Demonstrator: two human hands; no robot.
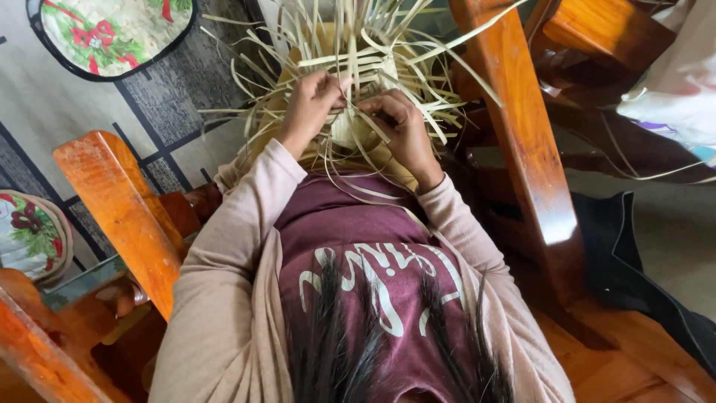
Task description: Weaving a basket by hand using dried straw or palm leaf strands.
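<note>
My left hand [313, 101] pinches pale flat straw strips of the half-woven basket [358, 67] at 12 o'clock on my lap. My right hand [399, 119] grips neighbouring strips, fingertips seemingly closed. Orange wooden chair arm [522, 134] at 2 o'clock.

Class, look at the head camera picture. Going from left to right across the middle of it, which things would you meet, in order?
Left wooden armrest → left hand → woven straw piece → right hand → right wooden armrest → black cloth on the floor.
</note>
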